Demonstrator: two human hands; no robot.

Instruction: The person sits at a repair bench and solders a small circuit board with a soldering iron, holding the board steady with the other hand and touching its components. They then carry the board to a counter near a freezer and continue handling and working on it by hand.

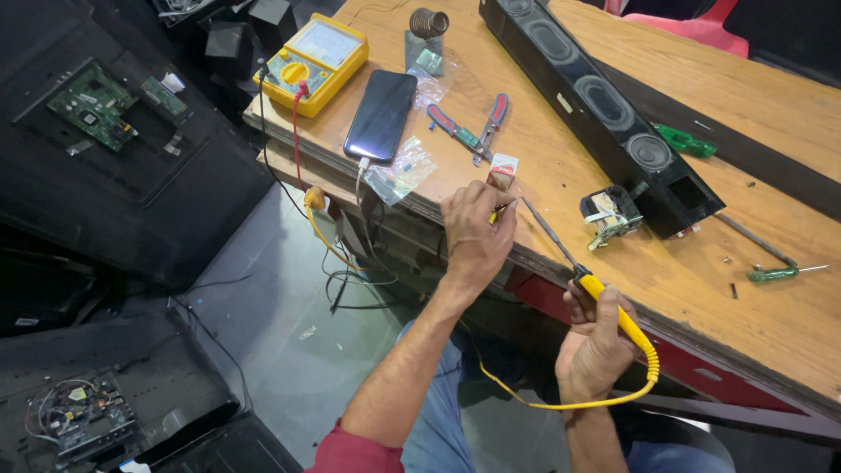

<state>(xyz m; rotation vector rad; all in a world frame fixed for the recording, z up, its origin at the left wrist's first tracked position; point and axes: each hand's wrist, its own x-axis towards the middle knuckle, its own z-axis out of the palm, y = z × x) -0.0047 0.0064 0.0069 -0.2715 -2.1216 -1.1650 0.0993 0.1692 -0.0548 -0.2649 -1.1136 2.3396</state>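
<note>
The right hand (598, 337) grips a yellow-handled soldering iron (578, 271), its long shaft slanting up and left so the tip sits just beside the left hand (473, 232). That hand, nearer the tip, rests at the wooden table (561, 175) edge, fingers pinched on a small yellowish part (498, 211).

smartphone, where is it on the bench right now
In the head view the black smartphone lies on the wooden bench, upper left, between the yellow multimeter and the red-handled pliers.
</note>
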